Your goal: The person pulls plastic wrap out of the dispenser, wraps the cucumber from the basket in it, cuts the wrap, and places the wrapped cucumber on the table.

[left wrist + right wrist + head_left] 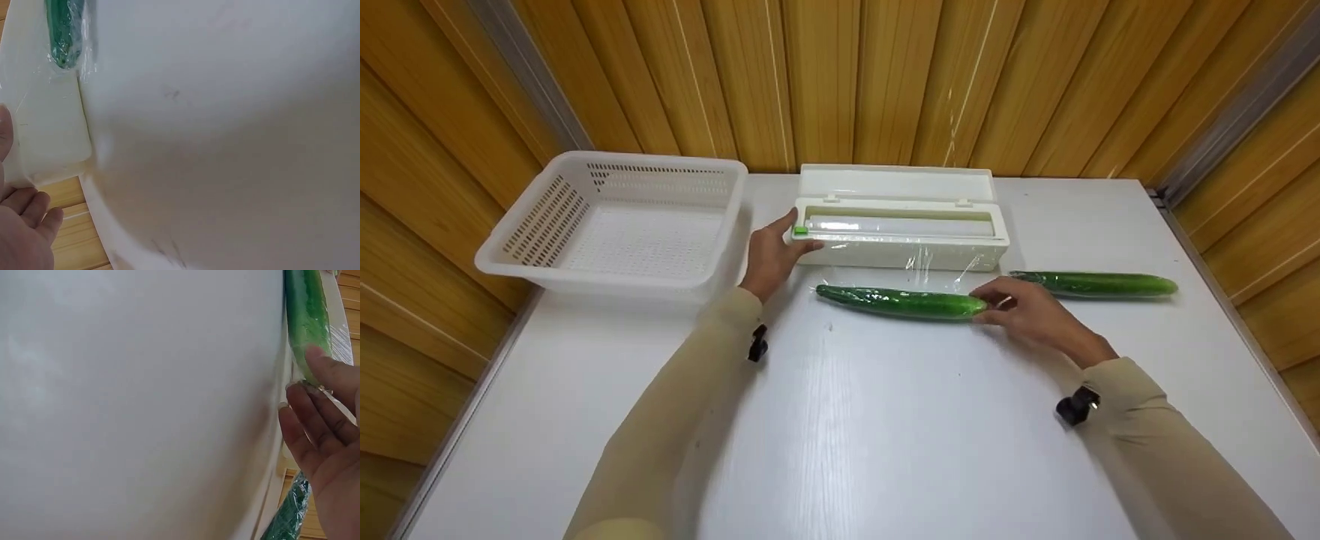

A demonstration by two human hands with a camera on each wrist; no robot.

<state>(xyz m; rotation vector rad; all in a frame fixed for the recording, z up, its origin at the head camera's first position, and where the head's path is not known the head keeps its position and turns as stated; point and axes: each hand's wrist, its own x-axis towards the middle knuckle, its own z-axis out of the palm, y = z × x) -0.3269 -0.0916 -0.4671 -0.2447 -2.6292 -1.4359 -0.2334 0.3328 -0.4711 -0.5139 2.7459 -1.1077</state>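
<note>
A cucumber [900, 303] with clear cling film about it lies in front of the white cling film dispenser [900, 256]. Its paler right end is pinched between the thumb and fingers of my right hand [1031, 311]. My left hand [771, 259] grips the dispenser's left end, thumb on the front and fingers behind. The dispenser's lid [896, 184] stands raised, and the film roll [900, 225] shows inside. Film stretches from the dispenser's front down to the cucumber. In the left wrist view, the cucumber's tip [64, 50] has loose film around it.
A second cucumber [1102, 284], wrapped in film, lies to the right of the dispenser. At the back left stands a white plastic basket [679, 281] with slotted sides. A green slider [801, 231] sits at the dispenser's left end. Wood-look panels [855, 90] rise behind the white table [870, 435].
</note>
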